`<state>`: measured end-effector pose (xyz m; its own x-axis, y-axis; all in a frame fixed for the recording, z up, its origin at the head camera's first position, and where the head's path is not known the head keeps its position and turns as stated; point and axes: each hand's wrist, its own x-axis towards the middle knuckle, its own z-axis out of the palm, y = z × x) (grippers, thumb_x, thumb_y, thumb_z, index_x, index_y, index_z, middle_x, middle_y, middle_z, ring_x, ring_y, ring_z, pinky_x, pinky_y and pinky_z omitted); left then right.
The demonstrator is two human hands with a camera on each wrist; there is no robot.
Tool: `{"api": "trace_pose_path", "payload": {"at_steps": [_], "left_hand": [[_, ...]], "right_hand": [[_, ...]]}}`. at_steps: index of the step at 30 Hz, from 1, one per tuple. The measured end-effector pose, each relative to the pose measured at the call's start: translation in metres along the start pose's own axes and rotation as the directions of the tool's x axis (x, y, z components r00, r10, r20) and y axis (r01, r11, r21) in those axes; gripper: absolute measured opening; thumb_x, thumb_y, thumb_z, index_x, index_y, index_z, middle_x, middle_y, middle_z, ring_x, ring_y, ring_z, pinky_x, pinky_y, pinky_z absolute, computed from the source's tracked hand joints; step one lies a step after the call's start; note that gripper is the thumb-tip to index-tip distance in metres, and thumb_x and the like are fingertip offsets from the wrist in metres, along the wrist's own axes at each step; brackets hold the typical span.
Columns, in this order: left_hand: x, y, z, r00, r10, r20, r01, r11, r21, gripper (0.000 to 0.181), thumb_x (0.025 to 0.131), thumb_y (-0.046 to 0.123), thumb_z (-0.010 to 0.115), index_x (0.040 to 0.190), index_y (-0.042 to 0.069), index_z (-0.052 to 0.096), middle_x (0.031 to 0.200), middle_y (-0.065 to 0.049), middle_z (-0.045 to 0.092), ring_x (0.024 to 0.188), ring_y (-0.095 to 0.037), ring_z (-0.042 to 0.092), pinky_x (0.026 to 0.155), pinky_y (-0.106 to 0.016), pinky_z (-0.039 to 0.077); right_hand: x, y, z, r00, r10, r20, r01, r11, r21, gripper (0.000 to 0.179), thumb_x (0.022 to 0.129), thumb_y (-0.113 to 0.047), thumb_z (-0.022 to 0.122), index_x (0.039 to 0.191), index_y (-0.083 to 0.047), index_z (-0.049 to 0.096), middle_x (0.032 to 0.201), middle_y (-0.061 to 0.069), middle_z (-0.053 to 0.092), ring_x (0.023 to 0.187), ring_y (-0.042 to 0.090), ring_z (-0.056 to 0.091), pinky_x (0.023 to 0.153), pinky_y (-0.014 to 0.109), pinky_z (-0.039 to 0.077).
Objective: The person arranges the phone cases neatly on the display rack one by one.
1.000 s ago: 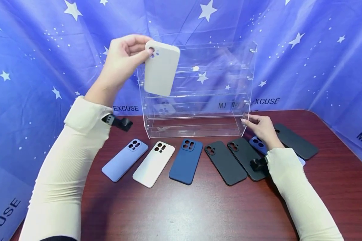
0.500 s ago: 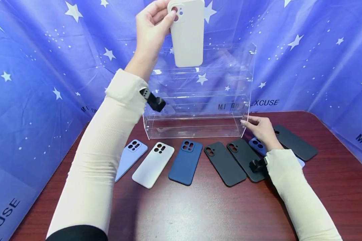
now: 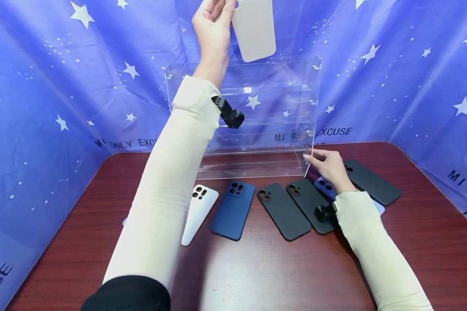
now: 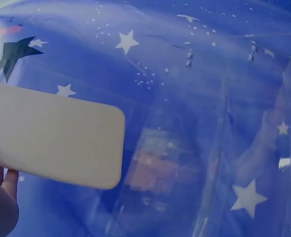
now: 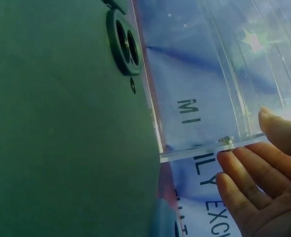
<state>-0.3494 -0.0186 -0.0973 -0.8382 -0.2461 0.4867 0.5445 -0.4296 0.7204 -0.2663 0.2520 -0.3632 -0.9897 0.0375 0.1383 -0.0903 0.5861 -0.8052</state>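
As the rack (image 3: 272,125) is pinched by the right hand (image 3: 329,166), near its top the cream case (image 3: 255,32) is held lengthwise-down by the left hand (image 3: 214,31).

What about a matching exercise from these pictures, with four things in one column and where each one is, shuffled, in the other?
1 cream phone case
2 dark blue case
3 right hand
4 clear rack

A at the rack's right edge
B standing on the table
C held up by the left hand
D lying between a white case and a black case

Pairs: 1-C, 2-D, 3-A, 4-B
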Motion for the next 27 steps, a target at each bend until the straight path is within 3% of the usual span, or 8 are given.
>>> {"api": "trace_pose_path", "payload": {"at_steps": [6, 10, 16, 23, 27], "left_hand": [[0.002, -0.016, 0.002, 0.999, -0.024, 0.042, 0.022, 0.998, 0.051, 0.032, 0.085, -0.008, 0.062, 0.117, -0.008, 0.060, 0.115, -0.018, 0.065, 0.097, -0.015, 0.065, 0.079, -0.012, 0.050], [0.003, -0.021, 0.008, 0.995, -0.075, 0.060, 0.069, 0.993, 0.095, 0.033, 0.086, -0.006, 0.062, 0.119, -0.005, 0.060, 0.116, -0.015, 0.065, 0.097, -0.013, 0.065, 0.078, -0.010, 0.050], [0.004, -0.026, 0.016, 0.979, -0.203, 0.014, 0.199, 0.971, 0.136, 0.034, 0.086, -0.006, 0.063, 0.119, -0.001, 0.062, 0.114, -0.010, 0.067, 0.091, -0.012, 0.066, 0.073, -0.009, 0.050], [0.006, -0.037, 0.018, 0.964, -0.258, -0.058, 0.264, 0.931, 0.251, 0.031, 0.087, -0.002, 0.063, 0.118, 0.004, 0.065, 0.107, -0.006, 0.070, 0.085, -0.012, 0.066, 0.068, -0.008, 0.050], [0.006, -0.043, 0.019, 0.968, -0.245, -0.060, 0.251, 0.918, 0.307, 0.032, 0.088, -0.001, 0.062, 0.120, 0.003, 0.063, 0.109, -0.006, 0.070, 0.085, -0.012, 0.065, 0.068, -0.007, 0.049]], "right_hand": [[-0.003, -0.002, 0.004, 1.000, -0.002, -0.002, 0.002, 1.000, 0.006, 0.051, 0.093, -0.038, 0.058, 0.129, -0.002, 0.056, 0.123, 0.023, 0.059, 0.115, 0.034, 0.052, 0.092, 0.048, 0.046], [-0.003, -0.004, 0.005, 1.000, -0.010, -0.010, 0.010, 1.000, 0.004, 0.050, 0.093, -0.036, 0.058, 0.129, -0.001, 0.056, 0.122, 0.023, 0.060, 0.118, 0.033, 0.050, 0.094, 0.049, 0.045], [-0.004, -0.008, 0.004, 1.000, 0.005, 0.002, -0.005, 1.000, 0.011, 0.050, 0.093, -0.035, 0.059, 0.130, -0.002, 0.056, 0.125, 0.022, 0.058, 0.122, 0.034, 0.048, 0.097, 0.051, 0.043], [-0.005, -0.010, 0.005, 1.000, 0.020, 0.006, -0.020, 0.999, 0.030, 0.052, 0.092, -0.039, 0.059, 0.130, -0.004, 0.056, 0.126, 0.021, 0.058, 0.120, 0.033, 0.049, 0.096, 0.050, 0.044], [-0.005, -0.010, 0.006, 1.000, 0.005, -0.004, -0.005, 1.000, 0.015, 0.052, 0.092, -0.039, 0.059, 0.129, -0.003, 0.057, 0.122, 0.021, 0.060, 0.115, 0.032, 0.053, 0.093, 0.048, 0.046]]}}
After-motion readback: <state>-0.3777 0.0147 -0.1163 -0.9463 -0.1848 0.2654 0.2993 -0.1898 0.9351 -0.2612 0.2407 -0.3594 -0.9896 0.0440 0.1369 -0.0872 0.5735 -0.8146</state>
